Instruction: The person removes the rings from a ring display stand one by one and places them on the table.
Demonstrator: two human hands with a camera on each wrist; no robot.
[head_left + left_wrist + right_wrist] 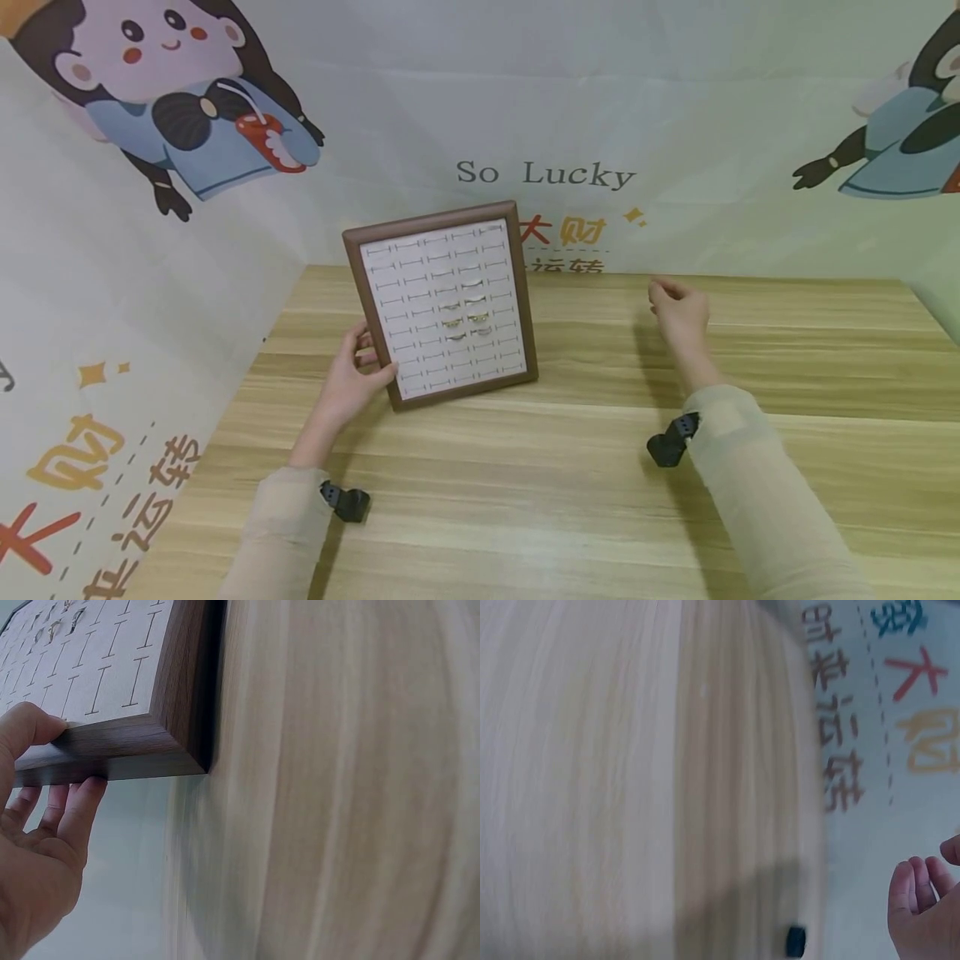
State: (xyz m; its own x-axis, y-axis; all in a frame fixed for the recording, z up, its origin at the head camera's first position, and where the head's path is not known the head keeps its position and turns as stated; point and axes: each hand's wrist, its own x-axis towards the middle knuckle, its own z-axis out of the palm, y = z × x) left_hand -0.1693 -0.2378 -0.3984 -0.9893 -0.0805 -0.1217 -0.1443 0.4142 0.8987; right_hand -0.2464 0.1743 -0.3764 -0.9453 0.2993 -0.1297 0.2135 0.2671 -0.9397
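Observation:
A ring display board (420, 287) with a brown wood frame and a white slotted face stands tilted up over the table. Several rings (467, 318) sit in slots around its middle. My left hand (356, 375) grips the frame's lower left side; in the left wrist view the thumb (34, 727) lies on the front edge and the fingers (82, 810) are behind it. To the right, near the table's back edge, my right hand (681, 317) is raised with loosely bent fingers, and nothing shows between thumb and fingers in the right wrist view.
The wood-grain table (487, 492) meets a printed backdrop (405, 108) at its back and left. A small dark object (796, 941) lies near the table edge in the right wrist view. Black cameras (348, 502) are strapped to both sleeves.

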